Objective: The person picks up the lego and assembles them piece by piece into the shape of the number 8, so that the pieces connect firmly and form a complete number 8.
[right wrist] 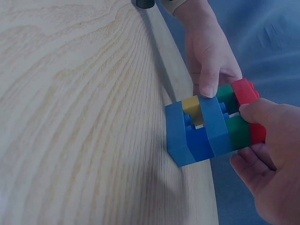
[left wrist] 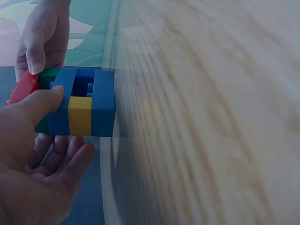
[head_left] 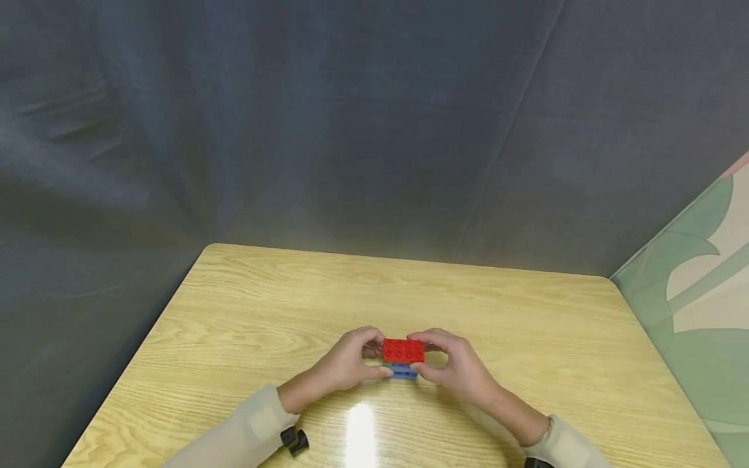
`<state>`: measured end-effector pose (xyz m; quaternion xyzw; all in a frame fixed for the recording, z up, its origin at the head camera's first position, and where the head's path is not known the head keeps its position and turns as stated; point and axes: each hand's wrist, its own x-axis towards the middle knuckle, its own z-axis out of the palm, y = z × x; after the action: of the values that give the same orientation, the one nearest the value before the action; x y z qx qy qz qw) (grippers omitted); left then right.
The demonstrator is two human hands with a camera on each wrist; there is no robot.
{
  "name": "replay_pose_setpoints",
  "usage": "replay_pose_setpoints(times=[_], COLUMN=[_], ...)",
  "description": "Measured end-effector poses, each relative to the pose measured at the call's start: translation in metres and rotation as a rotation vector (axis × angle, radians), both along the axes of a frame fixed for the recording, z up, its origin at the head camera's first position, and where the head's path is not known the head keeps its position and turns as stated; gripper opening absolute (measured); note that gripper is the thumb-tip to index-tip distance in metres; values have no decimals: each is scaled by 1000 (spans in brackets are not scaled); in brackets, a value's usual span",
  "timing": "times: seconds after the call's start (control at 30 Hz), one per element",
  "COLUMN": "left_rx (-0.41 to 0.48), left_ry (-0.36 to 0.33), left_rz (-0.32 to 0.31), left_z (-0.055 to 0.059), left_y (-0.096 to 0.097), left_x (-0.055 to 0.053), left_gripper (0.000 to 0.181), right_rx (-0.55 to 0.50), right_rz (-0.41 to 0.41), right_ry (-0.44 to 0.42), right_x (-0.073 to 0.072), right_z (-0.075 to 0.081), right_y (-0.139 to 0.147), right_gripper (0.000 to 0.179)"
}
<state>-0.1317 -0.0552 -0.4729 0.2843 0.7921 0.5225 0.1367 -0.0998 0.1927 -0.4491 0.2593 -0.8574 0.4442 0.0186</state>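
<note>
Between both hands, a tower of toy building blocks stands on the table. At its top lies a red eight-stud block [head_left: 404,351]. Beneath it come green blocks [right wrist: 240,131], a long blue block [left wrist: 63,101], a layer with a yellow block [left wrist: 80,116] and a small blue block [right wrist: 197,140], and a long blue block [right wrist: 175,133] at the bottom. My left hand [head_left: 345,361] grips the tower from the left, thumb on the upper long blue block. From the right, my right hand [head_left: 459,367] pinches the red block, its fingers partly hidden behind the tower.
The wood-grain table [head_left: 281,292] spreads around the hands. A dark curtain [head_left: 351,130] hangs behind and to the left, and a patterned green panel [head_left: 649,312] stands at the right. A bright light reflection [head_left: 360,435] shows on the tabletop near the front.
</note>
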Motion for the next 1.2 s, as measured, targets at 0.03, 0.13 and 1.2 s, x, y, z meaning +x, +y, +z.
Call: replay_pose_setpoints(times=[0.03, 0.13, 1.2], left_rx=[-6, -29, -149], left_ry=[4, 16, 123], left_rz=[-4, -21, 105], left_z=[0, -1, 31], left_y=[0, -2, -78], left_x=[-1, -2, -25], left_gripper=[31, 31, 43], right_rx=[2, 10, 126], right_rz=[3, 8, -132], right_ry=[5, 19, 128], right_x=[0, 0, -13], right_z=[0, 0, 38], right_y=[0, -1, 36], right_gripper=[40, 43, 32])
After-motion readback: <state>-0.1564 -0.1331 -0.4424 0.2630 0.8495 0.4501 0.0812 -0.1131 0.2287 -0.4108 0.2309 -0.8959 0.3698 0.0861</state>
